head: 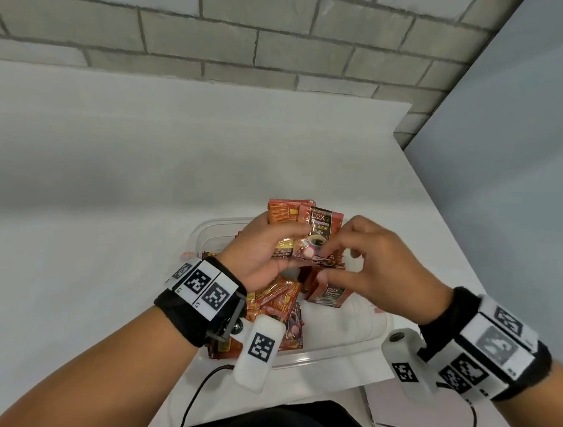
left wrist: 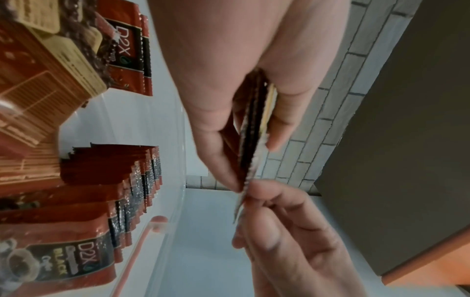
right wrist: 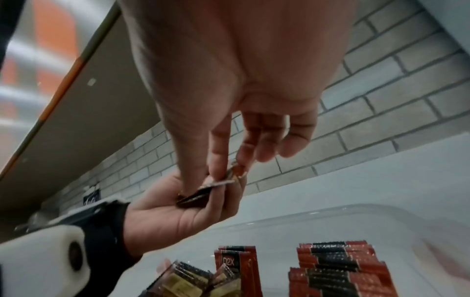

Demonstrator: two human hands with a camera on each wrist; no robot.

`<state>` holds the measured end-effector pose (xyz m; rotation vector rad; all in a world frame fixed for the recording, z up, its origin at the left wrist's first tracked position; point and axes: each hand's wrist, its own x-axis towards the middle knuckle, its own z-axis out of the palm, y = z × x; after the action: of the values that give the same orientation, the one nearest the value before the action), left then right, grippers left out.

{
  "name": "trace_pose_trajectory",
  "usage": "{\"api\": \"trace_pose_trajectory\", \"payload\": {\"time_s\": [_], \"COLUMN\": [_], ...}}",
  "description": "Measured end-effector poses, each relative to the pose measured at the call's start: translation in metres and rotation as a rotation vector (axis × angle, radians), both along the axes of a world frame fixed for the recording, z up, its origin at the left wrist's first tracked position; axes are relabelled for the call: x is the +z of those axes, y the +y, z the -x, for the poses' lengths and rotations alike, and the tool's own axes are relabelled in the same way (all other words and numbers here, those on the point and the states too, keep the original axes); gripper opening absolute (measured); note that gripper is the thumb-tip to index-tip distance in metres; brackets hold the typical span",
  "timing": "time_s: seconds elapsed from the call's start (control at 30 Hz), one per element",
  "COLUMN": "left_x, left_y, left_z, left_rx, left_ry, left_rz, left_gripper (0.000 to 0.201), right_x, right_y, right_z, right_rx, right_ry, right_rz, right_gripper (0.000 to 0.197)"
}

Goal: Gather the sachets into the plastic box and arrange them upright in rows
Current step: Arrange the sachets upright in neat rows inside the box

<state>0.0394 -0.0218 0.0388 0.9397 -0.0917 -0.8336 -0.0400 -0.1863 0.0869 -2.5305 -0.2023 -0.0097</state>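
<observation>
Here the left hand (head: 262, 253) clamps a fan of sachets (head: 306, 229) (count unclear, overlapping) whose lower edge the right hand (head: 371, 266) pinches above the half-hidden plastic box (head: 346, 347).

The sachets (head: 319, 232) are red and black with gold letters and a coffee cup picture. The plastic box (head: 339, 348) is see-through. The surface (head: 104, 179) is white. The wall (head: 223, 21) has grey bricks.
</observation>
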Motion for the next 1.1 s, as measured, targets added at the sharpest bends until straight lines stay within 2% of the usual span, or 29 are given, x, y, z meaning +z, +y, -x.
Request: {"api": "trace_pose_trajectory", "payload": {"time_s": [0.07,0.17,0.3,0.4,0.53,0.63,0.73,0.87,1.0,1.1], "left_x": [-0.002,-0.002,0.000,0.002,0.003,0.003,0.002,0.002,0.002,0.002], "left_y": [0.000,0.000,-0.003,-0.004,-0.001,0.003,0.005,0.006,0.004,0.003], "left_z": [0.000,0.001,0.004,0.005,0.002,-0.003,-0.008,-0.010,-0.010,-0.010], "left_rx": [0.020,-0.013,-0.057,-0.086,-0.085,-0.028,0.029,0.036,0.023,0.015], "left_ry": [-0.027,-0.059,-0.095,-0.116,-0.075,-0.055,-0.035,-0.026,-0.023,-0.025], "left_rz": [-0.027,-0.043,-0.099,-0.125,-0.121,-0.152,-0.168,-0.158,-0.158,-0.169], "left_gripper": [0.019,0.021,0.024,0.027,0.034,0.022,0.013,0.015,0.015,0.016], "right_x": [0.001,0.009,0.009,0.006,0.006,0.003,-0.001,-0.013,-0.022,-0.026], "right_y": [-0.002,-0.007,-0.009,-0.010,-0.016,-0.025,-0.029,-0.022,-0.012,-0.006], "right_z": [-0.001,-0.006,-0.011,-0.010,-0.007,-0.003,0.002,0.005,0.002,-0.002], "right_rx": [0.002,-0.141,-0.205,-0.195,-0.161,-0.129,-0.108,-0.030,0.019,0.059], "right_ry": [-0.029,-0.125,0.010,0.075,0.151,0.227,0.326,0.451,0.453,0.481], "right_rz": [0.016,0.026,0.040,-0.001,-0.038,-0.016,0.137,0.465,0.633,0.766], "right_gripper": [0.029,0.034,0.044,0.038,0.019,0.018,0.022,0.009,0.005,0.013]}}
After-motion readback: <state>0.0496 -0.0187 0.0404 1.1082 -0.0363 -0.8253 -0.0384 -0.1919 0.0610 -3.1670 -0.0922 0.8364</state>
